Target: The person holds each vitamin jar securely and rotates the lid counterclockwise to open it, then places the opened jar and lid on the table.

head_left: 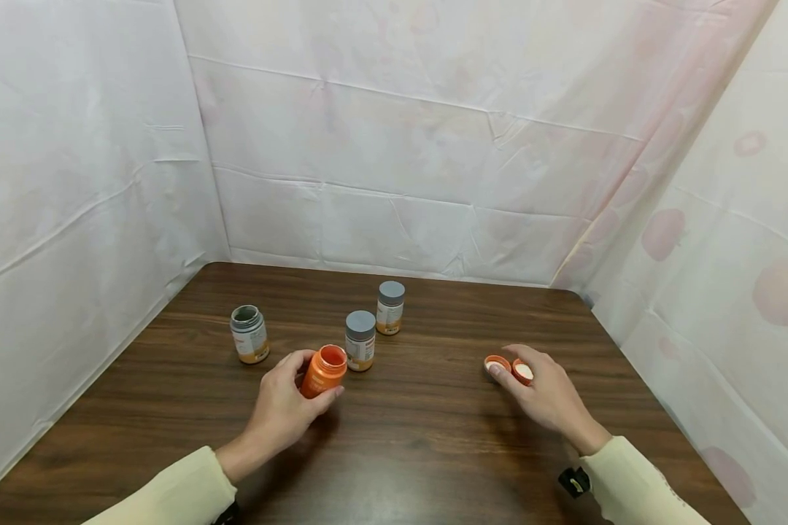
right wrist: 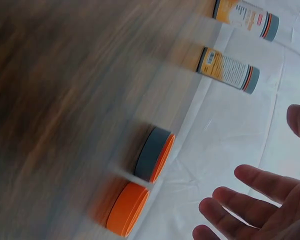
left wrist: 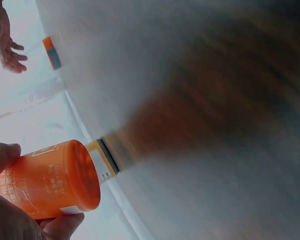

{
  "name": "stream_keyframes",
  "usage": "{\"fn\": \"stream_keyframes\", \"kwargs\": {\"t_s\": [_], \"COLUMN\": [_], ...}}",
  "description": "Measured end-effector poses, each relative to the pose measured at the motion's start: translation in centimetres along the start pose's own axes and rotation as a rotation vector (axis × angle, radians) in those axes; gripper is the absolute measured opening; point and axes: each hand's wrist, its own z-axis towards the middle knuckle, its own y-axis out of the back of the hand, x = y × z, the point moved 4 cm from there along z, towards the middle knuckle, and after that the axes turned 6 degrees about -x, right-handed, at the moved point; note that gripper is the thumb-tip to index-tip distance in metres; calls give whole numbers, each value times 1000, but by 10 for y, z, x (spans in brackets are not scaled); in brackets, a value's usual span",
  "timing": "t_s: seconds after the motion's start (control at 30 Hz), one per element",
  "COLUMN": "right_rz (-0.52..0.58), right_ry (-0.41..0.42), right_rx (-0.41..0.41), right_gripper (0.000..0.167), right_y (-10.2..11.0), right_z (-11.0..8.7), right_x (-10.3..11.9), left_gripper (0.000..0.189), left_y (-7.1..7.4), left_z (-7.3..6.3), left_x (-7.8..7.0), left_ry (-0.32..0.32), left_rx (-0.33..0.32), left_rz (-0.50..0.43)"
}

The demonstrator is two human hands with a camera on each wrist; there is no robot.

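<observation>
My left hand (head_left: 281, 402) grips an orange bottle (head_left: 322, 379) around its side, tilted, its mouth uncovered. In the left wrist view the bottle (left wrist: 50, 180) shows its base and small print. My right hand (head_left: 548, 394) hovers above two caps on the table, fingers spread and apart from them in the right wrist view. One is a grey cap (right wrist: 152, 152) with an orange inner rim; the other is an orange cap (right wrist: 126, 210). Both lie with their hollow side up, showing pale insides in the head view, partly hidden by the thumb and fingers.
An uncapped grey jar (head_left: 249, 337) stands on the left of the brown table (head_left: 420, 430). Two grey-capped jars, the nearer jar (head_left: 360, 346) and the farther jar (head_left: 390, 312), stand near the middle. White sheets (head_left: 394, 131) hang around the table's back and sides.
</observation>
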Motion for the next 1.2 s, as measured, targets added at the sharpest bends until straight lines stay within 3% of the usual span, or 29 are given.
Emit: {"fn": "stream_keyframes", "kwargs": {"t_s": [0.33,0.67,1.2], "right_rz": [19,7,-10], "right_ry": [126,194,270], "right_rx": [-27,22,51], "right_gripper": [50,57,58], "right_y": [-5,-11,-15], "right_z": [-11,-21,-28], "right_x": [14,30,42], "left_gripper": [59,58,63], "left_y": [13,26,48], "left_z": [3,2,10], "left_x": [12,21,37], "left_ry": [8,31,150], "left_rx": [-59,-114,-171], "left_rz": [61,99,159]}}
